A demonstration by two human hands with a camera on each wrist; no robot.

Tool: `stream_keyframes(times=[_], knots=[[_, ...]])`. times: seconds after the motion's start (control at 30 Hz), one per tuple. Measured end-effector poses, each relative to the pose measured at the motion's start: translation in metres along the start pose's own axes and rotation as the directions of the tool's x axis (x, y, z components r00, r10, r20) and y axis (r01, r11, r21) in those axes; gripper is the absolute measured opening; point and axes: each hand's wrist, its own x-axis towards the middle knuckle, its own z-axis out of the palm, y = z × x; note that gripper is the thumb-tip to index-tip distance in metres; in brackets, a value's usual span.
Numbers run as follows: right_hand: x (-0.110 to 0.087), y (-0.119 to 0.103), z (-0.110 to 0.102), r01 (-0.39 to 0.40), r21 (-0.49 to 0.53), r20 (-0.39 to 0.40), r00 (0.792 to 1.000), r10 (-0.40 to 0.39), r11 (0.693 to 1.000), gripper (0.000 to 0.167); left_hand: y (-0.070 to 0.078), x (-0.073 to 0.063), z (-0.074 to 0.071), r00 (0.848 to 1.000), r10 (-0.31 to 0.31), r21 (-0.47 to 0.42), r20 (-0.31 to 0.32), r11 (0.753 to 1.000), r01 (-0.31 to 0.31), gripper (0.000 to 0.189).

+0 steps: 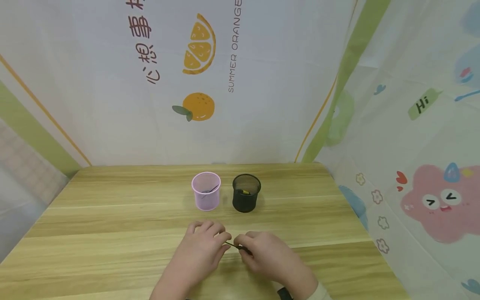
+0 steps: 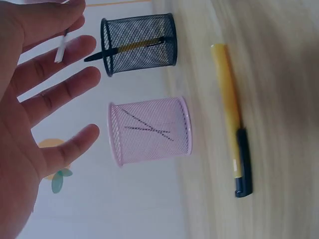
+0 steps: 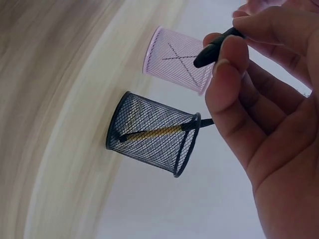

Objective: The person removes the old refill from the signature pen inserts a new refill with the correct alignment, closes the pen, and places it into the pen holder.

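- Head view has both forearms reaching up from the bottom edge, wrists bent inward so the left hand (image 1: 204,246) and right hand (image 1: 269,253) nearly meet, fingertips facing, low over the worktop (image 1: 112,233).
- A thin dark stick (image 1: 231,244) bridges the gap between them, right in front of the two mesh cups.
- Hard to make out: the stick's right end, since it runs into the right fingers. Can't tell if it's joined to the dark piece (image 3: 210,53) there. Bit of black stuff (image 1: 284,294) by the right wrist is cut off too, no clue what it is.
- Left hand: thumb and forefinger pinch the stick, whitish end poking out; other three fingers are spread loose.
- Right hand: thumb and fingers close snugly on that dark, tapered piece, partly covering it.
- Around them: black mesh cup (image 1: 244,204) with a yellow-and-black pen (image 3: 154,133), pink mesh cup (image 1: 207,203) with thin patterned sticks (image 2: 145,129), plus a yellow pen (image 2: 228,97) lying on the worktop.
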Motion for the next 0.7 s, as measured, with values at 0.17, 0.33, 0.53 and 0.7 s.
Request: stream_keyframes(times=[0.17,0.33,0.53,0.7], knots=[[-0.002,-0.001,-0.002,0.017,-0.006,-0.035,0.999,-0.017,1.000,0.018,0.001,-0.001,0.006,0.998,0.024,0.012,-0.051,1.000,-0.023,0.010],[-0.003,0.000,-0.001,0.015,-0.010,-0.041,0.999,-0.016,1.000,0.019,-0.002,-0.001,0.005,1.000,-0.005,0.004,-0.022,1.000,0.005,0.011],[-0.004,0.001,0.002,0.012,-0.024,-0.040,0.999,-0.013,1.000,0.019,-0.010,-0.006,0.002,1.000,-0.020,0.014,-0.022,1.000,0.021,0.012],[-0.006,0.002,0.000,-0.019,-0.025,-0.013,1.000,0.019,1.000,0.019,-0.016,-0.008,-0.002,0.999,-0.042,-0.002,-0.029,0.999,0.042,0.011]])
